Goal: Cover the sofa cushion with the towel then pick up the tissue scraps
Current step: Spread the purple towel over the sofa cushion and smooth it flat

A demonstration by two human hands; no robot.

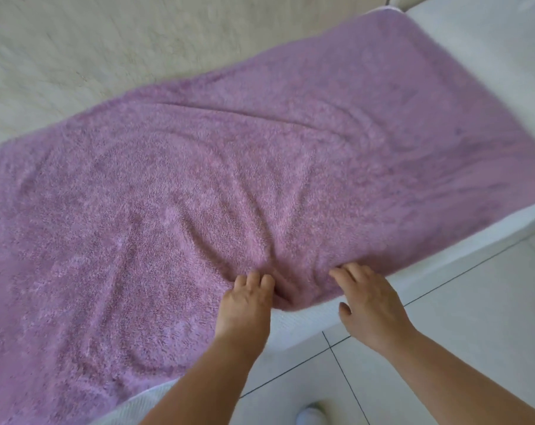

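Observation:
A fluffy purple towel (pixel 229 167) lies spread across the white sofa cushion (pixel 303 325) and covers most of it. Creases fan out from its near edge, where the cloth bunches into a fold between my hands. My left hand (pixel 248 302) has its fingers curled into that fold. Just to the right, my right hand (pixel 370 305) grips the towel's edge with its fingers on top and its thumb down by the cushion's front. No tissue scraps are in view.
The beige sofa back (pixel 106 41) runs along the top. Bare white cushion (pixel 481 44) shows at the far right end. White floor tiles (pixel 481 308) with dark grout lines lie in front of the sofa, and a white shoe tip (pixel 310 414) is at the bottom.

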